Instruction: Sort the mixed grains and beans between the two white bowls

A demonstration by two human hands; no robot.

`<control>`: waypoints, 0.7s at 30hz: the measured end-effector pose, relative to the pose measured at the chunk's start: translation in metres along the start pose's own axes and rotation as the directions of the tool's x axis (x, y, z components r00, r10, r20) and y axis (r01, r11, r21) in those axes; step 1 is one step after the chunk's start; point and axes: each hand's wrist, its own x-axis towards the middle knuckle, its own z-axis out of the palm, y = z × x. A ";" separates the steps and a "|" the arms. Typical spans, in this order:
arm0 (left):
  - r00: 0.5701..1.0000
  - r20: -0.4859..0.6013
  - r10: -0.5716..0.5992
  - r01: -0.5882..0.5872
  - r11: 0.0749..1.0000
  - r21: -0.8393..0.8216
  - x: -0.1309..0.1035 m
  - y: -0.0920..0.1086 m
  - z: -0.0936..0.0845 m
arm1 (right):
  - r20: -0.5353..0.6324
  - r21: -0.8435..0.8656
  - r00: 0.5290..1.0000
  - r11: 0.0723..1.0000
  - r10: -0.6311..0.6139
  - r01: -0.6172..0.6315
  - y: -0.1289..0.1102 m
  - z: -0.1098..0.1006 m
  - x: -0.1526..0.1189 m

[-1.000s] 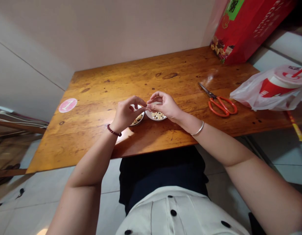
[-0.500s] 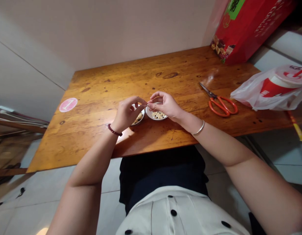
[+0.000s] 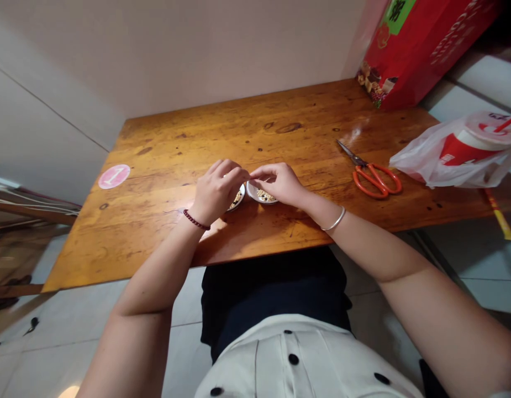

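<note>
My left hand [image 3: 219, 190] and my right hand [image 3: 280, 182] meet fingertip to fingertip over two small white bowls. Both are closed in a pinch, and whatever lies between the fingers is too small to make out. Under my left hand is the left bowl [image 3: 243, 193], largely covered, with cream and black beads [image 3: 237, 200] showing. Below my right fingers sits the right bowl [image 3: 251, 190], holding similar small beads [image 3: 263, 195]. A thin dark thread [image 3: 172, 211] lies on the table by my left wrist; its other end is hidden.
Orange-handled scissors [image 3: 377, 179] lie on the wooden table [image 3: 189, 138] to the right. Beyond them are a bagged red-and-white cup [image 3: 470, 143] and a red paper bag [image 3: 421, 55]. A round pink sticker [image 3: 114, 176] marks the left side. A wall borders the back.
My left hand has turned so its back faces up, hiding more of the left bowl. My right fingers have straightened somewhat and dipped, still meeting the left fingertips.
</note>
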 end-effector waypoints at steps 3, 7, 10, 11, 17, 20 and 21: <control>1.000 0.000 -0.001 0.001 1.000 0.012 0.000 0.001 0.000 | 0.008 -0.051 1.000 0.999 -0.013 0.013 0.001 0.000 0.000; 0.995 -0.044 -0.087 0.084 0.994 -0.068 0.001 0.003 0.001 | -0.019 -0.129 0.999 0.991 -0.029 0.026 -0.003 -0.002 0.000; 0.950 -0.066 -0.305 0.274 0.916 -0.291 0.004 0.004 0.004 | -0.066 -0.185 0.997 0.983 -0.025 0.012 -0.005 -0.003 0.000; 0.924 -0.048 -0.379 0.332 0.859 -0.390 0.004 0.004 0.004 | -0.076 -0.189 0.997 0.982 -0.022 0.008 -0.004 -0.003 0.000; 0.798 0.247 -0.549 0.482 0.335 -0.810 0.007 -0.005 0.012 | -0.122 -0.127 0.992 0.991 -0.043 0.027 -0.002 -0.002 0.001; 0.764 0.350 -0.542 0.516 0.187 -0.836 0.007 -0.008 0.014 | -0.112 -0.103 0.992 0.994 -0.056 0.045 -0.008 -0.002 -0.001; 0.761 0.371 -0.532 0.520 0.159 -0.839 0.007 -0.008 0.014 | -0.107 -0.101 0.993 0.994 -0.060 0.049 -0.011 -0.002 -0.002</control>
